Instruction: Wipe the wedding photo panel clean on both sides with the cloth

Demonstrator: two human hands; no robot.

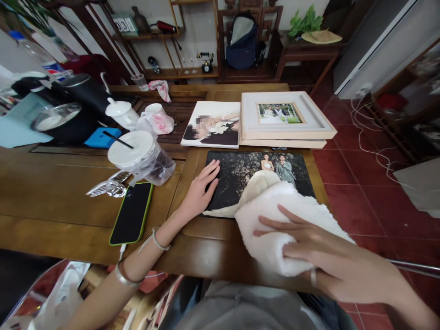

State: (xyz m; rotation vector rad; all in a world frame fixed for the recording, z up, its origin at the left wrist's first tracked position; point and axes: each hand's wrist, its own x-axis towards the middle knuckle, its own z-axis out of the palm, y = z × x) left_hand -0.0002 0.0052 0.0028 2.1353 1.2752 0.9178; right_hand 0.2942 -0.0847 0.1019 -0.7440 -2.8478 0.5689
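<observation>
A dark wedding photo panel [227,178] lies flat on the wooden table, close to its front right part. My left hand [201,188] rests on the panel's left edge, fingers stretched out and holding nothing. Under my right hand [305,243] is a white fluffy cloth [268,215], gripped between thumb and fingers. The cloth covers the lower right part of the panel and hangs toward the table's front edge. Behind the panel are a white-edged photo canvas [209,123] and a light wooden picture frame [288,114] stacked on another frame.
On the wooden table [68,192], left of my arm, lie a phone [132,213] with a cable and silver scissors-like metal things [110,185]. Behind them stand a drink cup [140,156] in a plastic bag, a blue box [102,136] and a white teapot [123,113]. Red floor tiles [357,169] show at right.
</observation>
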